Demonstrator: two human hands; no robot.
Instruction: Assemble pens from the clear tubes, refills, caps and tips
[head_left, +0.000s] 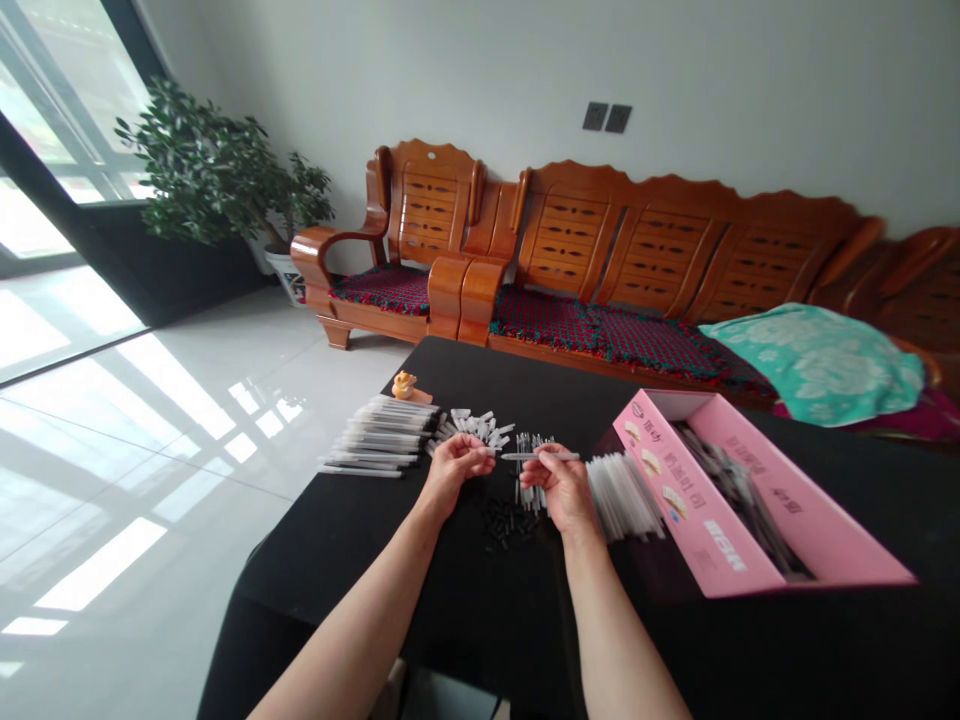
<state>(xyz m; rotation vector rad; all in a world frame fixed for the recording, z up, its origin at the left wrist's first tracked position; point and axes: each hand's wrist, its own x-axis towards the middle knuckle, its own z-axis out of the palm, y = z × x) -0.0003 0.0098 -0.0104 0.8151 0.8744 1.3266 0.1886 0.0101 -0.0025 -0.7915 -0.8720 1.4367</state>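
Observation:
My right hand [559, 485] pinches a slim white pen [536, 456], held level with its tip pointing left. Facing that tip, my left hand [456, 470] is closed on a small pale piece that looks like a pen cap [489, 451], mostly covered by the fingers. Loose whitish caps [480, 425] lie in a pile just behind my left hand. Thin pen refills [529, 490] are spread under my right hand, and small black plugs [506, 525] lie in front of them. White pen barrels [626, 500] sit right of that hand.
Capped pens [379, 440] are stacked at the table's left edge, near a small orange figurine [405, 385]. A pink box [697, 500] with dark contents stands on the right of the black table [360, 590]. Behind are a wooden sofa [570, 240] and a potted plant [225, 170].

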